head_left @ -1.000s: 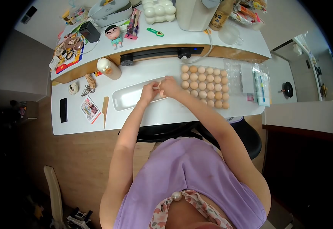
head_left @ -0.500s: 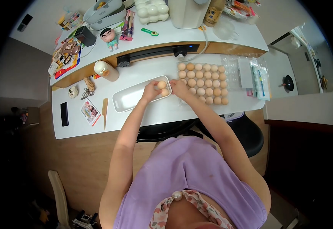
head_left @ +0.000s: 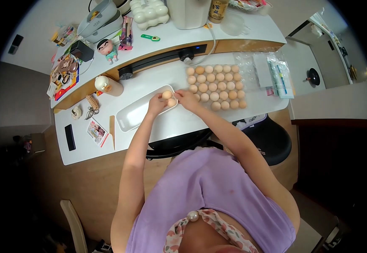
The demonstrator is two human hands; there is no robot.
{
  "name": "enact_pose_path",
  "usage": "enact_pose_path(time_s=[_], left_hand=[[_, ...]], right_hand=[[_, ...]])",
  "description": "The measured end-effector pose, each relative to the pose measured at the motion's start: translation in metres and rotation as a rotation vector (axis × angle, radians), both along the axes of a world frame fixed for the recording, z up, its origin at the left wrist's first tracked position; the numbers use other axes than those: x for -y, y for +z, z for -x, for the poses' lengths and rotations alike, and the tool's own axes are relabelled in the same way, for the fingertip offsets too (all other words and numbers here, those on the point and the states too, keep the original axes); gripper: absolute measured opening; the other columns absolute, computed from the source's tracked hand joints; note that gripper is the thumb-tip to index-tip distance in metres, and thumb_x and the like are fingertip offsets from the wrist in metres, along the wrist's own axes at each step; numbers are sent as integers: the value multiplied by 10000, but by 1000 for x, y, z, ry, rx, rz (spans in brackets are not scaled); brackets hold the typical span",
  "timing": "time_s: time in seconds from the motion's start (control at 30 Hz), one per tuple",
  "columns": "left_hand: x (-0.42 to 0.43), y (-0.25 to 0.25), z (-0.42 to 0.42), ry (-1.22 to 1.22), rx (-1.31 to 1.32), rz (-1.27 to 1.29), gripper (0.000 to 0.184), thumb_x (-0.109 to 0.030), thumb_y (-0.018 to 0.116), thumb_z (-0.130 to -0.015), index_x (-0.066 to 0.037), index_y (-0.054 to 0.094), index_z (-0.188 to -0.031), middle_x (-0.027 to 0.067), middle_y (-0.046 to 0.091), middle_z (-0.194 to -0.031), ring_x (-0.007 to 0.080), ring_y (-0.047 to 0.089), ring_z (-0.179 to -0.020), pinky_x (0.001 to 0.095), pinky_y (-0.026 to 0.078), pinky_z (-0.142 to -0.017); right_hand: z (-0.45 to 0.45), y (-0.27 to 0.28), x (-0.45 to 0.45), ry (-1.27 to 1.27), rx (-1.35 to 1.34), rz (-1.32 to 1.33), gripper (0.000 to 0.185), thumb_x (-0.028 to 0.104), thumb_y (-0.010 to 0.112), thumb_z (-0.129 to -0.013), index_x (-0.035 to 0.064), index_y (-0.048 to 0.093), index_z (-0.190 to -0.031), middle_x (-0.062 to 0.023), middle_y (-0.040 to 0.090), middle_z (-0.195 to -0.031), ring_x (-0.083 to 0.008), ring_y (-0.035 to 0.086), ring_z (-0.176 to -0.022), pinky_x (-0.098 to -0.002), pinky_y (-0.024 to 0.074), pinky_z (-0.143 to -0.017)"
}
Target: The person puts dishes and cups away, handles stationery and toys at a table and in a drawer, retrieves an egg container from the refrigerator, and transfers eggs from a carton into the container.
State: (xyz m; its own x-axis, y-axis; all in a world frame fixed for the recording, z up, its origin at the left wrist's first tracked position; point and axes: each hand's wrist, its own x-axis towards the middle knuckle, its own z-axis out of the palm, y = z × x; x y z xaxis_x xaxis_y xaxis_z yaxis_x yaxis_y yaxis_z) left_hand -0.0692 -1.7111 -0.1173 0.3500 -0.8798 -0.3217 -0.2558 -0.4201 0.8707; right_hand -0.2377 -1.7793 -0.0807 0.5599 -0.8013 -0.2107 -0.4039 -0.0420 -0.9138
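Note:
A long white plastic container (head_left: 138,110) lies at a slant on the white table. Two brown eggs sit side by side in its right end, a far egg (head_left: 167,94) and a near egg (head_left: 172,102). My left hand (head_left: 156,103) reaches over the container with its fingers curled on the eggs; which one it grips is partly hidden. At the container's right rim, my right hand (head_left: 187,100) has its fingertips pinched together against the edge. Just beyond that hand, rows of brown eggs (head_left: 220,86) fill a clear tray.
Behind the table runs a raised shelf (head_left: 158,44) with a white egg holder (head_left: 149,13) on it. A tumbler (head_left: 109,86) stands left of the container. A comb (head_left: 112,131), a card (head_left: 97,132) and a black phone (head_left: 69,137) lie at left. Clear packaging (head_left: 250,67) lies at right.
The whole view has shifted and tilted slightly, so the table things appear further left. Both hands stay at the container's right end, and the two eggs remain there.

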Motion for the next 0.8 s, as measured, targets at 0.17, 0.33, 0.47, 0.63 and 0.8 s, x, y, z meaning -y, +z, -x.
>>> enact_pose_path(time_s=[0.17, 0.33, 0.47, 0.63, 0.8], left_hand=[[-2, 15, 1, 22, -174, -37, 363, -88, 631, -772, 69, 531, -1083, 129, 589, -999, 171, 603, -819, 257, 517, -675], [-5, 7, -6, 111, -95, 10, 344, -201, 651, -739, 54, 598, -964, 113, 632, -794, 155, 585, -669, 269, 470, -603], [-16, 50, -13, -104, 195, -121, 359, -254, 652, -762, 48, 618, -953, 130, 634, -849, 206, 612, -757, 317, 476, -650], [-25, 100, 8, -84, 618, -70, 219, -209, 628, -759, -10, 639, -850, 182, 626, -880, 264, 615, -764, 325, 479, -660], [-16, 106, 8, -70, 713, -128, 234, -242, 633, -733, -13, 616, -780, 190, 619, -877, 316, 598, -775, 382, 476, -668]], right_hand=[[10, 10, -1, -62, 30, 73, 311, 250, 580, -820, 12, 607, -1019, -152, 637, -901, -239, 610, -830, -321, 472, -732], [68, 67, 14, -94, 56, 175, 296, 199, 652, -769, 16, 604, -997, -123, 632, -864, -196, 609, -804, -303, 483, -685], [133, 55, 28, -40, -151, 427, 286, 191, 678, -716, 36, 612, -947, -85, 608, -849, -218, 587, -775, -332, 478, -676], [164, 56, 13, 218, -417, 819, 310, 173, 677, -623, 97, 617, -918, -35, 559, -913, -221, 527, -887, -360, 427, -747], [165, 35, 6, 283, -472, 916, 352, 169, 675, -602, 112, 598, -941, -27, 534, -975, -211, 490, -968, -355, 387, -796]])
